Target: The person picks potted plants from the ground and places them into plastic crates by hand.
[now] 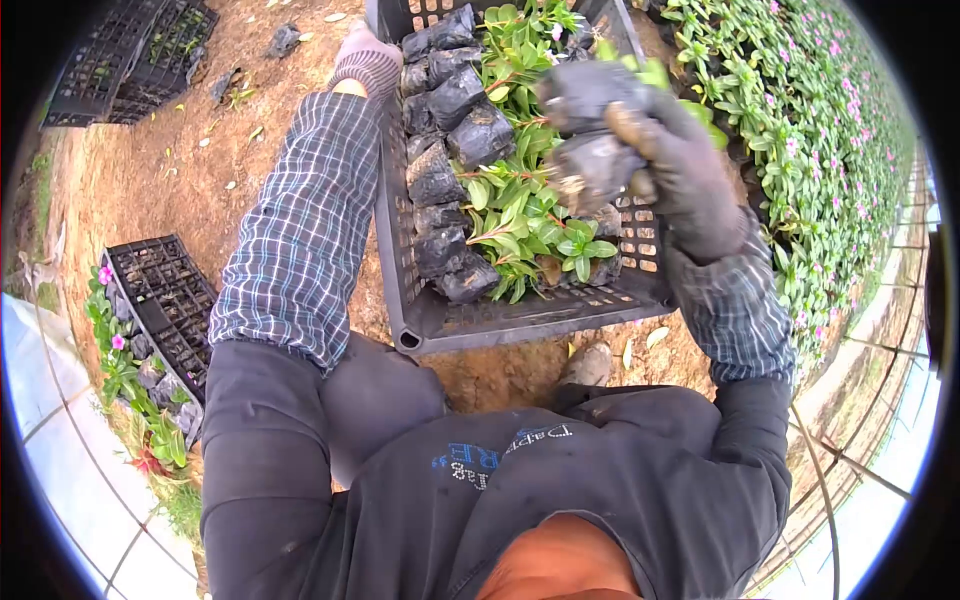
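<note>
A black plastic crate is in front of me, with leafy seedlings in black soil bags lying on their sides in rows. My right hand, in a dark soiled glove, is closed around bagged seedlings over the crate's right side. Two black bags show in this grip, slightly blurred, and green leaves stick out behind them. My left hand, in a light knitted glove with a striped cuff, is at the crate's left rim and appears to grip it. Its fingers are mostly hidden.
A dense bed of pink-flowered plants runs along the right. Other black crates stand at the upper left and lower left, with potted flowers beside the lower one. Brown soil with scattered leaves lies between. My shoe is below the crate.
</note>
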{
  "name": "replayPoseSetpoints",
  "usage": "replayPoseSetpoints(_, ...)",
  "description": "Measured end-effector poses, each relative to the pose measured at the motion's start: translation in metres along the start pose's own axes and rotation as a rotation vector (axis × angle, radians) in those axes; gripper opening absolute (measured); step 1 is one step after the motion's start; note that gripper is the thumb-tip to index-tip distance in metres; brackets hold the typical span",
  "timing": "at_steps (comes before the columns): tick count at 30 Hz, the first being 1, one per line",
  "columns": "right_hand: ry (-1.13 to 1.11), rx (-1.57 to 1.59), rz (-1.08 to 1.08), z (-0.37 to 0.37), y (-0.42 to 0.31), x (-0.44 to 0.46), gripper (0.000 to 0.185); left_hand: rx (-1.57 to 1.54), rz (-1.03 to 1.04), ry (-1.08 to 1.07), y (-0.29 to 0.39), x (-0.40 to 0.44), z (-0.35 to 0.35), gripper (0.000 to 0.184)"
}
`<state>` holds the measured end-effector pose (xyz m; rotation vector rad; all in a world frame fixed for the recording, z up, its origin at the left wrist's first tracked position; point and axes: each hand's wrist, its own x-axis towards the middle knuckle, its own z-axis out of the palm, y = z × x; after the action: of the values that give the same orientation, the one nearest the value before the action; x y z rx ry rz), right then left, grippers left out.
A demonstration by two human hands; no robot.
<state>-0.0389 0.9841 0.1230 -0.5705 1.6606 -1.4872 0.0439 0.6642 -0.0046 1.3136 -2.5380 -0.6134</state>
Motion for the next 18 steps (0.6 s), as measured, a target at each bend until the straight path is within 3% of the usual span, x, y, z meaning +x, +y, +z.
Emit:
replayPoseSetpoints(2, -0.187, -0.189, 0.145, 0.029, 0.032, 0.015, 0.037, -0.04, -0.077, 0.021, 0.0, 0.007, 0.004, 0.044)
replayPoseSetpoints(3, -0.182, -0.329, 0.241, 0.047, 0.054, 0.023, 0.038, -0.037, 0.056, 0.032, -0.002, 0.001, -0.002, 0.046)
replayPoseSetpoints(4, -0.195, -0.426, 0.139, 0.055, 0.098, 0.035, 0.036, -0.138, 0.226, -0.041, -0.011, 0.008, 0.0, 0.051)
replayPoseSetpoints(5, -0.256, -0.68, -0.119, 0.062, 0.142, 0.046, 0.037, -0.26, 0.387, -0.078, -0.012, 0.008, 0.001, 0.059)
replayPoseSetpoints(6, -0.309, -0.763, 0.138, 0.07, 0.137, 0.04, 0.039, -0.299, 0.229, -0.209, -0.003, 0.004, -0.005, 0.066)
replayPoseSetpoints(7, -0.282, -0.823, 0.074, 0.074, 0.162, 0.048, 0.042, -0.345, 0.146, -0.237, -0.038, 0.039, 0.019, 0.044)
replayPoseSetpoints(8, -0.307, -0.867, 0.143, 0.074, 0.156, 0.052, 0.041, -0.113, 0.313, -0.036, -0.036, 0.037, 0.016, 0.05)
replayPoseSetpoints(9, -0.28, -0.903, 0.102, 0.073, 0.152, 0.052, 0.037, 0.042, 0.092, -0.086, -0.034, 0.039, 0.013, 0.058)
replayPoseSetpoints(11, -0.25, -0.94, 0.06, 0.047, 0.125, 0.04, 0.034, 0.06, 0.042, -0.045, -0.024, 0.025, 0.006, 0.07)
replayPoseSetpoints(13, -0.054, -0.758, -0.217, 0.005, 0.08, -0.002, 0.027, 0.077, 0.059, -0.05, -0.028, 0.031, 0.006, 0.074)
replayPoseSetpoints(15, 0.064, -0.713, -0.278, -0.028, 0.067, -0.022, 0.024, -0.021, 0.044, -0.099, -0.039, 0.035, 0.006, 0.076)
replayPoseSetpoints(16, 0.459, -0.452, -0.238, -0.085, 0.076, -0.051, 0.023, -0.092, -0.004, -0.072, -0.054, 0.046, 0.014, 0.077)
replayPoseSetpoints(18, 0.878, -0.44, -0.14, -0.158, 0.115, -0.075, 0.021, -0.13, -0.058, -0.118, -0.062, 0.051, 0.012, 0.078)
